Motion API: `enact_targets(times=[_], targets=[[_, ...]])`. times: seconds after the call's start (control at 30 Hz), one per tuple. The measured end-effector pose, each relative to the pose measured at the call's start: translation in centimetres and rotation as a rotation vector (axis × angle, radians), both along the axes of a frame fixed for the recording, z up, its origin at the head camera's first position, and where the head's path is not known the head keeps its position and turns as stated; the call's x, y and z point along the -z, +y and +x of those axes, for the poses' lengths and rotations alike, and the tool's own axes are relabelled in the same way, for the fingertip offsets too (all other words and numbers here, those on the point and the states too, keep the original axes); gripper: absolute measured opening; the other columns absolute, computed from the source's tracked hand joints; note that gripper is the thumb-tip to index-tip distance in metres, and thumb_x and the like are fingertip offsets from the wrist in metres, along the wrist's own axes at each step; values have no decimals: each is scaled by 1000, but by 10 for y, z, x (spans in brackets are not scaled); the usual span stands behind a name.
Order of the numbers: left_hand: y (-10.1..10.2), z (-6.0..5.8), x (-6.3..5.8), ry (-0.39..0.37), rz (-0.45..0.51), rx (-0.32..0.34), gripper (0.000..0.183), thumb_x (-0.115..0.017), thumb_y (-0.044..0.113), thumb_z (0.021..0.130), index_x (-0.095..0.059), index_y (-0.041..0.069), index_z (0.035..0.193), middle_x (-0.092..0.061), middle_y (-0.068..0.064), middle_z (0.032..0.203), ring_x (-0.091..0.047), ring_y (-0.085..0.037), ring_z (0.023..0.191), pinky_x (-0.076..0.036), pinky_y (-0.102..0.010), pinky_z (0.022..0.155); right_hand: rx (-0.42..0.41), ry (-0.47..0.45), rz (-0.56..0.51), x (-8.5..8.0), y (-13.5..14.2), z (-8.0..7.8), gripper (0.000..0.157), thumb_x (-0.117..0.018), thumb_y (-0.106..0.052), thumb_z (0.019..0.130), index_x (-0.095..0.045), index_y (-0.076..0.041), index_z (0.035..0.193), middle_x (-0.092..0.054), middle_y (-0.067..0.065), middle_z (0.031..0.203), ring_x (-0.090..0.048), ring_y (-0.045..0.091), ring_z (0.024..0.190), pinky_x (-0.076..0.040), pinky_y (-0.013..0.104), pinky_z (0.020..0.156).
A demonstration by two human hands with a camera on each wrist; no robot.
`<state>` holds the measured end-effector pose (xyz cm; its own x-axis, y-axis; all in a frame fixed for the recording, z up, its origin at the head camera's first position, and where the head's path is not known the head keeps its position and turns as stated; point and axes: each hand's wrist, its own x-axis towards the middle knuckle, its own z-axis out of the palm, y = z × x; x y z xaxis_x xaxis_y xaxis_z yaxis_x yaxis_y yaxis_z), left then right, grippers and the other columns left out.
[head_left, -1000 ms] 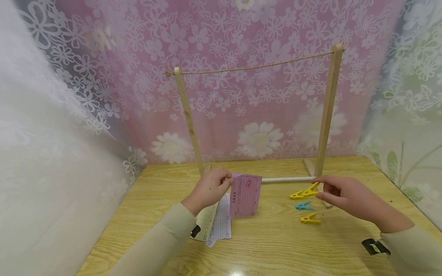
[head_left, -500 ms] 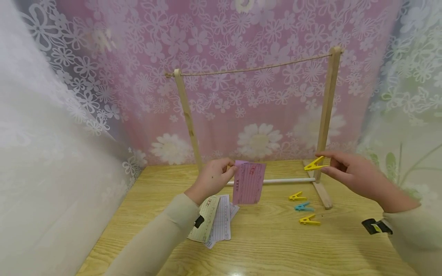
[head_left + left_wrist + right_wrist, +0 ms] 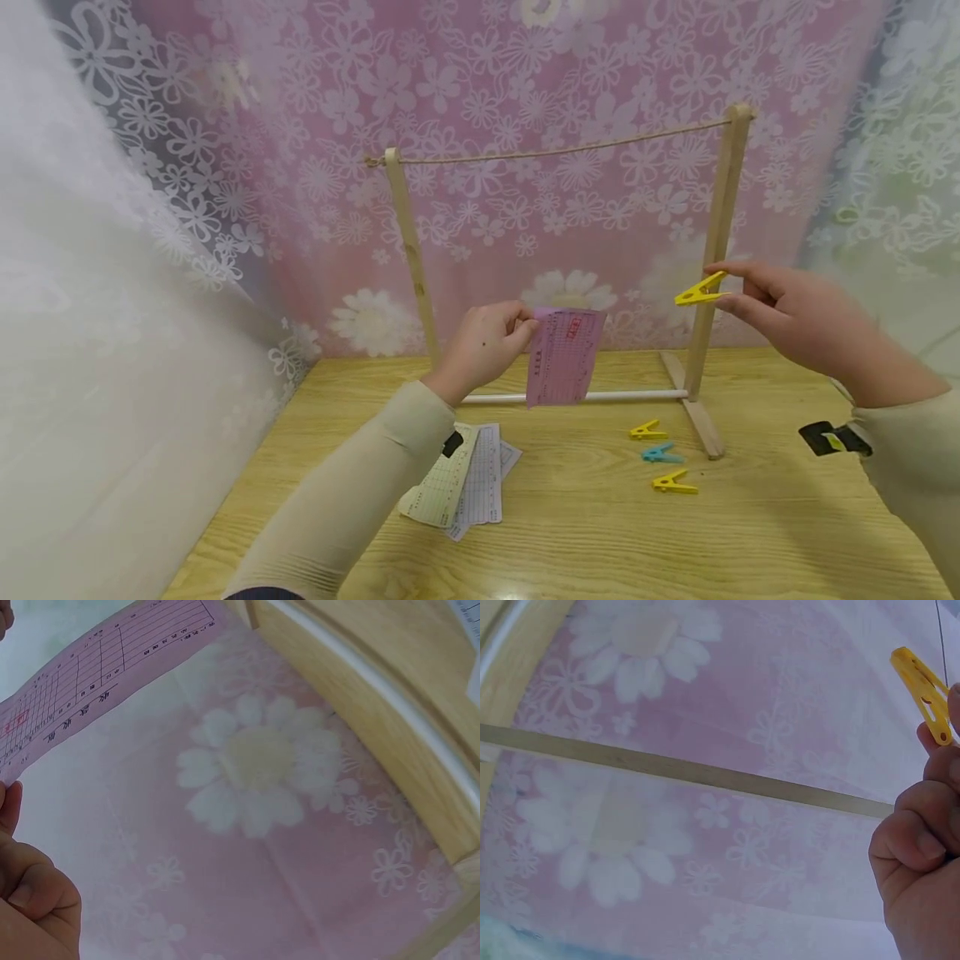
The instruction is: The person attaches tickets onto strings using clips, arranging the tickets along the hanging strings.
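Note:
My left hand [image 3: 483, 346] pinches a pink printed form slip [image 3: 564, 358] with a red stamp by its upper left corner, holding it up in front of the rack's low white rod. In the left wrist view the slip [image 3: 82, 671] stretches away from the fingertips. My right hand [image 3: 795, 321] grips a yellow clothespin [image 3: 701, 289] by its handle ends, in front of the rack's right post. That clothespin [image 3: 922, 694] also shows at the fingertips in the right wrist view. Above both hands, a twine line [image 3: 562, 150] runs between the two posts.
The wooden rack has a left post [image 3: 412, 258], a right post [image 3: 720, 208] and a white bottom rod [image 3: 630, 395]. Two yellow clothespins and a blue clothespin [image 3: 662, 453] lie at the table's right. Yellowish and white slips [image 3: 480, 483] overlap on the left. Floral curtains surround the table.
The right hand has lifted its yellow clothespin off the table, up beside the right post. The left hand has raised the pink slip and moved it slightly right.

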<state>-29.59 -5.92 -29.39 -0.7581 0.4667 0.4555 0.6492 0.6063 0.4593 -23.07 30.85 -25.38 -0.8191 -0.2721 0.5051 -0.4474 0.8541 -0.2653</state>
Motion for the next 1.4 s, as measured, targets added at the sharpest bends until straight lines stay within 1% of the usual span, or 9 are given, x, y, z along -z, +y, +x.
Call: enact_targets(times=[0.2,0.33,0.5,0.7,0.93,1.03,1.1,1.23,1.4], targets=[[19,-7,-26,66,-9,-14,23,-56,30,106,-72,14,107,-54,4,64,-36,-9,50,-34,-25,51,37,45,50,-35,2,-8,45,-52,-30,108,-51,-13,150,-42,5,66,-31,18,48,-29,31,43],[30,-12,-42,53,-4,-18,25,-53,30,107,-71,13,112,-56,2,65,-36,-10,49,-32,-24,50,54,108,103,-59,1,-16,47,-48,-31,109,-47,-14,153,-41,5,64,-30,19,47,-28,31,43],[44,-20,-60,64,-14,-12,26,-51,29,107,-70,12,114,-61,2,72,-40,-10,52,-36,-24,54,74,162,148,-92,-3,-25,47,-47,-31,110,-46,-15,154,-41,7,64,-31,20,49,-28,32,44],[58,-24,-78,75,4,-45,22,-51,28,107,-70,16,109,-63,4,80,-44,-11,57,-37,-23,55,90,205,204,-126,-10,-34,46,-49,-31,109,-51,-11,150,-42,8,65,-30,21,48,-28,32,43],[84,-29,-98,43,-24,-89,23,-49,32,107,-69,21,112,-65,10,95,-53,-11,69,-42,-24,60,183,152,264,-165,-15,-45,45,-51,-33,108,-57,2,137,-53,18,83,-39,29,62,-34,34,46],[96,-32,-107,32,-38,-103,23,-48,33,108,-68,22,110,-65,9,96,-54,-11,71,-43,-24,62,189,126,286,-181,-17,-51,38,-53,-26,107,-60,5,128,-58,23,93,-42,31,70,-38,33,48],[104,-34,-113,21,-46,-124,23,-47,34,108,-68,23,108,-65,10,95,-55,-10,73,-43,-24,64,174,127,308,-190,-17,-56,33,-54,-22,107,-62,7,120,-60,24,93,-42,31,71,-39,32,48],[120,-37,-122,26,-58,-180,23,-47,37,108,-66,25,101,-63,10,91,-53,-8,74,-42,-23,65,146,128,340,-201,-18,-63,26,-56,-18,106,-66,5,109,-63,22,92,-42,31,72,-39,32,49],[135,-39,-126,27,-39,-224,27,-49,40,107,-62,24,90,-58,8,82,-50,-7,69,-40,-22,63,127,83,349,-206,-20,-69,23,-55,-16,106,-68,3,108,-63,23,99,-45,33,81,-44,27,51]])
